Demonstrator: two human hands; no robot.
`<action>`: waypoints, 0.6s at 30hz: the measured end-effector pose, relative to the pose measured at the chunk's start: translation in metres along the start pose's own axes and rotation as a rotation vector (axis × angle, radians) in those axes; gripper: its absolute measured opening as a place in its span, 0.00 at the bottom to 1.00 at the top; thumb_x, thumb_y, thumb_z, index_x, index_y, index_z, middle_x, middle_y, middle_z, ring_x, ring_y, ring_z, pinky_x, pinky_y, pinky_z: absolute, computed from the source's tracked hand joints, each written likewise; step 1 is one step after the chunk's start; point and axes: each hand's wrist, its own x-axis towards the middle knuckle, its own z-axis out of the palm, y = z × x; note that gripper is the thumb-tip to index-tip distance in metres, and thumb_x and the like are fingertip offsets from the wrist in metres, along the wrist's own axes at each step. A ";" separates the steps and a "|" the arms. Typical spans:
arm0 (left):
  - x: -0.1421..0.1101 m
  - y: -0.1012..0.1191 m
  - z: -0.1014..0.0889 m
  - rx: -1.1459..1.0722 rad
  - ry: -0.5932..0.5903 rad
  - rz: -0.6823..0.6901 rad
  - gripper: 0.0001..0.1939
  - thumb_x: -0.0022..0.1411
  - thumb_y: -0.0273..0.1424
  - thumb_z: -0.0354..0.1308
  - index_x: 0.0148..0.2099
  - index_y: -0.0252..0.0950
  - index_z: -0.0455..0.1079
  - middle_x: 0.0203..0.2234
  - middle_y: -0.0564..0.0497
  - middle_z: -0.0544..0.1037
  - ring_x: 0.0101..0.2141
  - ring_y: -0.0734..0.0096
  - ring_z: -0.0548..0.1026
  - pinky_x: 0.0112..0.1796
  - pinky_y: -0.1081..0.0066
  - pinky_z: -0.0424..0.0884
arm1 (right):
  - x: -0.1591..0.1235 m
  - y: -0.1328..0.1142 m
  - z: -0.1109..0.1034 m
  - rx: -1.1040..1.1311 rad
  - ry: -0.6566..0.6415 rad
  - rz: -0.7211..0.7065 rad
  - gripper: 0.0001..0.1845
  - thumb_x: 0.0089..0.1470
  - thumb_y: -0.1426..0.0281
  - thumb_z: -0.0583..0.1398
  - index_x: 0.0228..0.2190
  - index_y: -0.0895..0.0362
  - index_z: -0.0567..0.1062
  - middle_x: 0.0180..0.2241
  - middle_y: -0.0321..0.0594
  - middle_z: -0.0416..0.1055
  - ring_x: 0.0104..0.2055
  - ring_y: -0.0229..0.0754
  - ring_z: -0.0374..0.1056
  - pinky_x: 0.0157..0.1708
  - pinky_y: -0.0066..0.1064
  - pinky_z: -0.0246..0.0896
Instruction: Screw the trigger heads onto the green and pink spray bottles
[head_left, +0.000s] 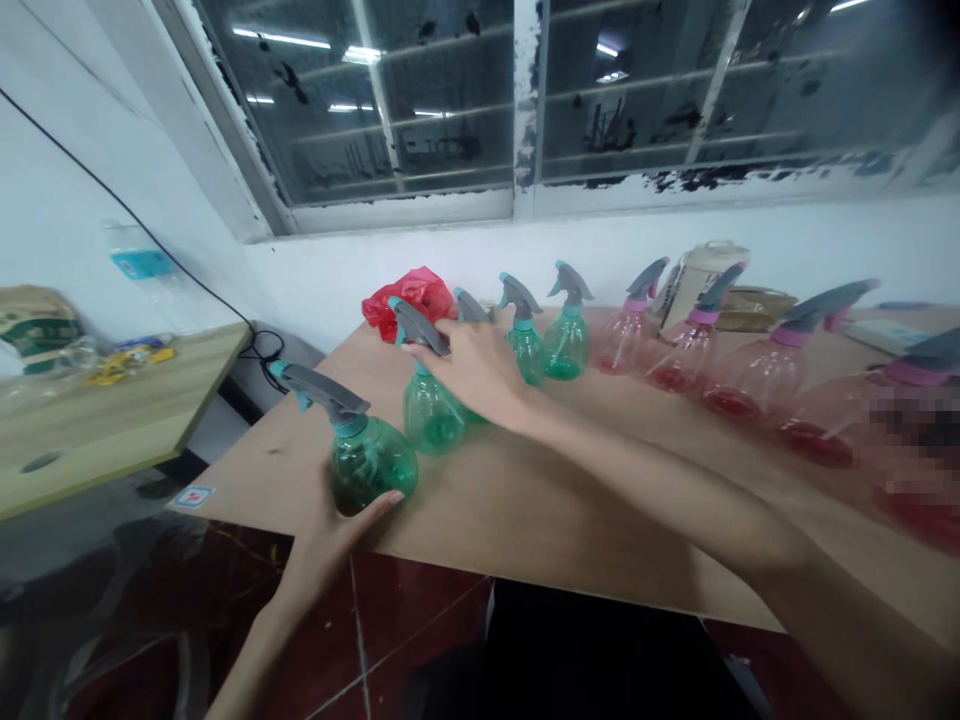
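Near the left front of the table, my left hand (330, 535) is wrapped round the lower body of a green spray bottle (373, 462). That bottle stands upright, its grey trigger head turned left. My right hand (480, 365) reaches across and grips the head of a second green spray bottle (435, 412), just behind the first. Its fingertips are partly hidden behind the sprayer. A further green bottle's grey head (470, 305) shows past my right hand, its body mostly covered. Beyond it stand two more green bottles (527, 350), (568, 345) holding some green liquid.
Several pink spray bottles (757, 370) with red liquid line the right side of the wooden table (525, 510). A red plastic bag (412, 300) and a white carton (705, 275) sit by the wall. To the left is another table (112, 430) with wrappers.
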 end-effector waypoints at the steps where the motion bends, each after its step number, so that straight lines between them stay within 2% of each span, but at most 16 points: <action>1: 0.000 0.002 0.000 0.007 -0.002 -0.006 0.38 0.51 0.44 0.64 0.60 0.41 0.53 0.51 0.44 0.69 0.52 0.51 0.68 0.53 0.49 0.64 | -0.003 0.001 -0.006 0.007 0.012 -0.004 0.19 0.56 0.55 0.55 0.29 0.57 0.74 0.22 0.42 0.69 0.25 0.42 0.64 0.25 0.35 0.54; 8: 0.008 0.011 0.010 0.035 0.041 -0.015 0.40 0.48 0.47 0.64 0.58 0.39 0.53 0.50 0.43 0.67 0.52 0.47 0.67 0.52 0.47 0.64 | -0.032 0.017 -0.056 0.050 0.039 -0.018 0.20 0.55 0.53 0.55 0.23 0.55 0.71 0.19 0.36 0.64 0.21 0.37 0.58 0.23 0.32 0.49; 13: 0.010 0.014 0.011 0.045 0.014 -0.020 0.40 0.49 0.46 0.63 0.60 0.41 0.50 0.53 0.43 0.65 0.55 0.47 0.64 0.55 0.47 0.60 | -0.057 0.049 -0.088 -0.056 0.045 0.050 0.23 0.54 0.50 0.55 0.19 0.54 0.67 0.16 0.34 0.59 0.19 0.36 0.54 0.22 0.31 0.45; 18: 0.006 0.016 0.006 0.130 0.025 0.048 0.44 0.50 0.46 0.62 0.63 0.43 0.44 0.57 0.42 0.62 0.57 0.46 0.62 0.54 0.47 0.62 | -0.083 0.083 -0.106 -0.144 0.063 0.115 0.25 0.53 0.49 0.55 0.18 0.54 0.63 0.15 0.32 0.58 0.18 0.35 0.51 0.21 0.31 0.44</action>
